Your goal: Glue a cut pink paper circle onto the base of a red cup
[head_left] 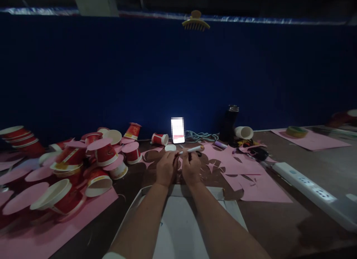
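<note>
- The fingers of the right hand [193, 168] are closed around a white pen-like stick [194, 149], which lies slantwise above the desk [279, 225], its orange-marked end to the right;
- the fingers of the left hand [166, 167] are drawn together at the stick's thin left end; whether they grip it, I cannot tell;
- beneath the forearms lies a shallow white box [181, 221]; a white disc [170, 148] lies just beyond the left hand;
- beyond the hands, a lit phone [178, 131] stands upright before a blue partition [111, 73], with a pale cord [202, 136] beside it;
- to the right are cut pink paper [262, 184], a dark flask [228, 127], a cup on its side [244, 132] and a white power strip [304, 182];
- to the left, red paper cups [104, 155] lie heaped, several bearing pink discs [99, 143].
</note>
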The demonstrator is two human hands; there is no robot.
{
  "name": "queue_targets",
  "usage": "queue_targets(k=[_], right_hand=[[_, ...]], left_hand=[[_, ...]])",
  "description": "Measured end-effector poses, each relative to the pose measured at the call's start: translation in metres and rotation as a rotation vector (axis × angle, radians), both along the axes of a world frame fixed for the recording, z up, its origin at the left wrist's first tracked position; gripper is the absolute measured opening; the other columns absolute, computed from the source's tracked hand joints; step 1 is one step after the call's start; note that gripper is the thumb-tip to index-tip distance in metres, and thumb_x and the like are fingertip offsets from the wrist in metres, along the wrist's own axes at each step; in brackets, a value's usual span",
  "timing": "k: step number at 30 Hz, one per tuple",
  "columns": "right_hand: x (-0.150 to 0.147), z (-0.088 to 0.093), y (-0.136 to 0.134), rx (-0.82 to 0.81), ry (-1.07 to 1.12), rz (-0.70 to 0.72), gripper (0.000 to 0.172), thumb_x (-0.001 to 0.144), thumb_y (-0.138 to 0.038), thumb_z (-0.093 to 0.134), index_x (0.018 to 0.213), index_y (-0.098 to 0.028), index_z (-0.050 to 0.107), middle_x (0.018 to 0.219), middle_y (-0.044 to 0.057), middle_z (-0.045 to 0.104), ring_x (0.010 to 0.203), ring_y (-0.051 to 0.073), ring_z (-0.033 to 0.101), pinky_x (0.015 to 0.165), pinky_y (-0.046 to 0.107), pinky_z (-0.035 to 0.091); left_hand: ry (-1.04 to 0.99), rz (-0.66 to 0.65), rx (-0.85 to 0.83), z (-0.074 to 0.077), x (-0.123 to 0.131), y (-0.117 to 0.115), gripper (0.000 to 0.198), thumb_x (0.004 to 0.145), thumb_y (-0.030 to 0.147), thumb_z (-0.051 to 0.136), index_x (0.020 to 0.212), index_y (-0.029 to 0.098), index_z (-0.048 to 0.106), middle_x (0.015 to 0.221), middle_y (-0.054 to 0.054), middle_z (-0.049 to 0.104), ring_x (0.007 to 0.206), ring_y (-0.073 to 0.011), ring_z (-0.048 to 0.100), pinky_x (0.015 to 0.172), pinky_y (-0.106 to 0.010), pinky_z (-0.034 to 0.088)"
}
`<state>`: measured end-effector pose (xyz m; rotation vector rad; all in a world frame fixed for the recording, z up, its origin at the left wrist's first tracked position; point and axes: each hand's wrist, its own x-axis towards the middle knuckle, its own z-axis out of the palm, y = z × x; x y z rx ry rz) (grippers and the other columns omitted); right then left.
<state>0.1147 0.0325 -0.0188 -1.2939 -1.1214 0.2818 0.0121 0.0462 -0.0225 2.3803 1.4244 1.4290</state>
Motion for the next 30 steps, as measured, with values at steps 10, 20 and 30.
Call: queue_targets(k=[10,20,30], right_hand=[[0.0024,0.0008,0.0024,-0.060,0.045,0.042,0.034,0.082,-0.050,0.050,0.079,-0.019,0.063,0.074,0.005,0.066,0.069,0.019,0.057,0.065,0.027,0.038],[0.0002,0.0001,0.0024,-0.081,0.048,0.091,0.038,0.080,-0.052,0.052,0.079,-0.016,0.064,0.072,0.006,0.066,0.067,0.018,0.057,0.064,0.027,0.038],[-0.0020,0.0013,0.0023,-0.100,0.003,0.143,0.040,0.081,-0.052,0.050,0.084,-0.016,0.065,0.079,0.007,0.069,0.073,0.019,0.061,0.068,0.028,0.043]], left_hand=[[0.033,-0.028,0.044,-0.0042,-0.0016,0.0033,0.021,0.091,0.030,0.043,0.095,0.018,0.060,0.094,-0.006,0.063,0.088,-0.0164,0.058,0.079,-0.027,0.044],[-0.026,-0.036,0.035,-0.0055,-0.0031,0.0040,0.016,0.089,0.027,0.047,0.088,0.017,0.061,0.089,-0.006,0.062,0.084,-0.0163,0.057,0.075,-0.027,0.045],[-0.018,0.024,0.075,-0.0042,-0.0041,0.0035,0.014,0.088,0.023,0.048,0.086,0.017,0.060,0.087,-0.006,0.062,0.084,-0.0165,0.058,0.075,-0.027,0.046]])
